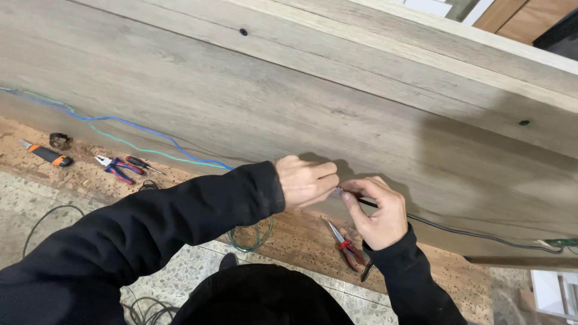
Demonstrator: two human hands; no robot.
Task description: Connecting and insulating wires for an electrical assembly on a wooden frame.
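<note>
Both hands meet at the foot of the panel [313, 78], a big grey wood-grain board with two small dark holes, standing on edge on the floor. Left hand [306, 180] is curled into a loose fist, fingertips pinched on the wire end [340, 190]. Right hand [376, 212] is pinching the same spot from the other side, thumb and forefinger closed on it. The joint itself is too small to make out. Both sleeves are black, soft fabric.

Black cable [469, 232] runs from the pinch point off to the right along the base of the panel. Blue wire [129, 123] and green wire [144, 150], both thin and wavy, run along the panel's base from the left towards the hands. A green loop [253, 239] lies on the floor under the left wrist.

Floor strip by the panel is brown, rough and pitted, like cork or chipboard; nearer the camera it is speckled terrazzo tile.

Red-handled long-nose pliers [346, 247] lie just below the right hand. Well to the left: red-blue pliers [115, 168], a small screwdriver [143, 164], an orange-black knife [47, 153], and a dark tape roll [59, 140].
</note>
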